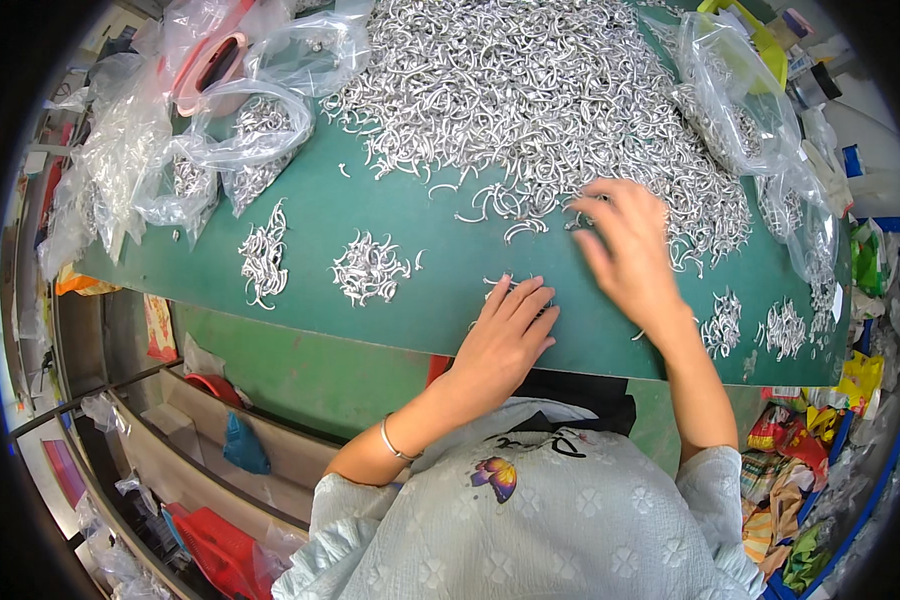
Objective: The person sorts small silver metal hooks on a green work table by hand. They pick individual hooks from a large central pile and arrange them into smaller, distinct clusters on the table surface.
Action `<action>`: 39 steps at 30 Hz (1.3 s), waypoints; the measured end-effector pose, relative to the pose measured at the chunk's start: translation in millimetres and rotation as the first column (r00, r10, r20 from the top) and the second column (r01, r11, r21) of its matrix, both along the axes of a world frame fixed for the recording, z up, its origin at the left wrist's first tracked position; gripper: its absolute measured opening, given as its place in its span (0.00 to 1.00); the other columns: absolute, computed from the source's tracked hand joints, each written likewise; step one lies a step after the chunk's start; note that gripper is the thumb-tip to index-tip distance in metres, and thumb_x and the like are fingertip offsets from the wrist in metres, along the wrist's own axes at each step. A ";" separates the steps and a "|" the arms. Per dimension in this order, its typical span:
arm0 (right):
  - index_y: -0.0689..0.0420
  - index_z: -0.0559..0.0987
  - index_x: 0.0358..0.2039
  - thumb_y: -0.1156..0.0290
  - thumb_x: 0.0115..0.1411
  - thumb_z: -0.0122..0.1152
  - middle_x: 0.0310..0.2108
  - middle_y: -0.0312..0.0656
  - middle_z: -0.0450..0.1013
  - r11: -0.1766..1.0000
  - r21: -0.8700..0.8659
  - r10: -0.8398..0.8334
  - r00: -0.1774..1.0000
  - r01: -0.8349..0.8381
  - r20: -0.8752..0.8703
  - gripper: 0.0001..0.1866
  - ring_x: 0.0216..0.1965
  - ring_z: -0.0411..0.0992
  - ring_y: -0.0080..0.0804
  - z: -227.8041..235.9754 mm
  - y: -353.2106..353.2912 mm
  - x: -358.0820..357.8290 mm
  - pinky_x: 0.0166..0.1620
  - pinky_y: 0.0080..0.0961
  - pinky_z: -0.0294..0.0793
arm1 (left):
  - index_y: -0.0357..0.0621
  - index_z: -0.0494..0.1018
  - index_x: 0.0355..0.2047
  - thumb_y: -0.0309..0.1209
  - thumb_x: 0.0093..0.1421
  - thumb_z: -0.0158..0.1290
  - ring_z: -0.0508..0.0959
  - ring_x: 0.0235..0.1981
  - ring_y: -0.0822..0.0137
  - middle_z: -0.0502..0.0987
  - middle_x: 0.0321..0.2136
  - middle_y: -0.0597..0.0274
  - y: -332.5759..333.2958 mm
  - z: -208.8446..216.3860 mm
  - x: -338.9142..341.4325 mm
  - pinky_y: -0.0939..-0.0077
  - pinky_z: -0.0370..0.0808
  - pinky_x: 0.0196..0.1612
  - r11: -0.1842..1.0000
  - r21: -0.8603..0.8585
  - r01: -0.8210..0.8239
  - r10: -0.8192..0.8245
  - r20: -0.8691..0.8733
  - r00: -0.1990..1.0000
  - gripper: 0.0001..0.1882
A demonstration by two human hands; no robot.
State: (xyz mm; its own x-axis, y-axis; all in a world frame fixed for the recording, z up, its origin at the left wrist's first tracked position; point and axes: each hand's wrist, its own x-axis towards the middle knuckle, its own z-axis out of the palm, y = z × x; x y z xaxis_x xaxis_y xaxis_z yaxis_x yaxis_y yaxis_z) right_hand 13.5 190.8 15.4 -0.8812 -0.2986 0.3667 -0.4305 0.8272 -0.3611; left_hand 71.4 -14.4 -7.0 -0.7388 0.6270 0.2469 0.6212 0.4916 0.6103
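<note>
A broad heap of small curved silver-grey pieces (530,90), like little hooks, covers the far middle of the green tabletop (320,190). At the heap's near edge is my right hand (632,255), its fingers bent and apart from the thumb, with a few loose pieces by the fingertips. My left hand (505,340) lies palm down near the table's front edge, fingers stretched out. Several pieces show at its fingertips, and what lies beneath the palm is hidden. Two small piles, one narrow (263,258) and one rounder (372,270), sit left of it.
More small piles (722,325) lie near the front right corner. Clear plastic bags (260,150) holding such pieces stand at the back left, beside a pink container (210,70). Another filled bag (730,110) is at the right. Shelving (210,450) runs below left; colourful packets (790,440) lie below right.
</note>
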 end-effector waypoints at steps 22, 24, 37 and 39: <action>0.58 0.76 0.32 0.76 0.52 0.65 0.33 0.40 0.67 0.994 0.091 0.044 0.992 -0.055 0.118 0.08 0.38 0.65 0.39 -11.8 -14.3 19.3 0.43 0.35 0.62 | 0.34 0.73 0.47 0.17 0.54 0.57 0.73 0.54 0.46 0.73 0.49 0.48 -16.1 -6.5 4.2 0.48 0.67 0.59 0.921 0.232 -0.313 0.314 0.034 0.949 0.19; 0.58 0.76 0.31 0.75 0.52 0.65 0.31 0.40 0.67 0.991 0.118 0.041 0.985 -0.061 0.168 0.07 0.37 0.66 0.39 -5.3 -15.7 29.1 0.43 0.35 0.62 | 0.34 0.73 0.48 0.15 0.54 0.56 0.74 0.53 0.47 0.73 0.49 0.48 -18.8 -4.7 5.6 0.52 0.68 0.58 0.886 0.268 -0.377 0.370 0.079 0.926 0.20; 0.61 0.75 0.32 0.80 0.54 0.61 0.29 0.44 0.70 0.981 -0.192 0.032 0.976 0.011 0.217 0.05 0.35 0.70 0.46 -8.0 -32.5 31.4 0.40 0.38 0.69 | 0.40 0.69 0.56 0.23 0.50 0.63 0.64 0.62 0.45 0.66 0.60 0.51 -12.1 -2.8 16.3 0.40 0.57 0.63 0.971 0.068 -0.229 0.227 0.036 0.973 0.31; 0.61 0.76 0.33 0.81 0.54 0.60 0.30 0.44 0.71 0.985 -0.148 0.118 0.966 -0.085 0.232 0.06 0.36 0.70 0.46 -9.3 -34.2 33.6 0.40 0.38 0.69 | 0.45 0.70 0.56 0.27 0.52 0.62 0.62 0.64 0.48 0.66 0.59 0.56 -4.6 -8.8 13.6 0.31 0.53 0.63 0.991 -0.007 -0.137 0.137 0.010 0.991 0.29</action>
